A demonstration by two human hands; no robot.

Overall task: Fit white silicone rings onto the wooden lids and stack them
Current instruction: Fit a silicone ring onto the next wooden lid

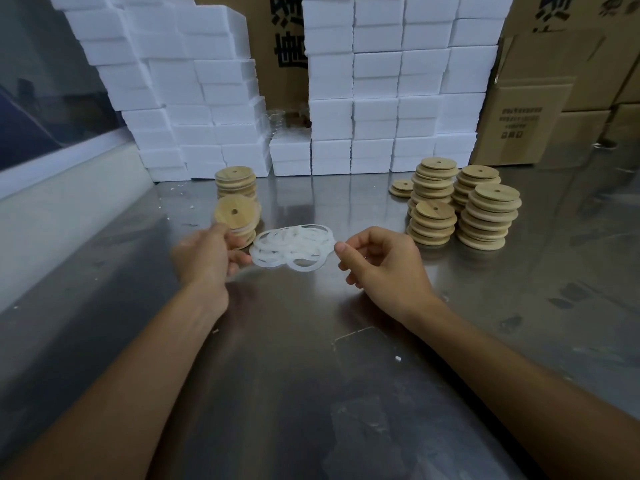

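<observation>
A heap of white silicone rings (292, 249) lies on the steel table (311, 358) between my hands. My left hand (207, 254) holds a round wooden lid (233, 213) with a centre hole, tilted, just over a short stack of ringed lids (244, 233); the image is blurred there. A taller ringed stack (236, 185) stands behind it. My right hand (381, 261) hovers at the right edge of the ring heap, its fingers curled, thumb and forefinger close to a ring; whether they pinch it cannot be told. Several stacks of bare lids (460, 206) stand to the right.
White foam boxes (381, 98) form a wall along the back of the table. Cardboard cartons (554, 91) stand at the back right. A pale ledge and window (52, 168) run along the left. Small white crumbs lie on the steel.
</observation>
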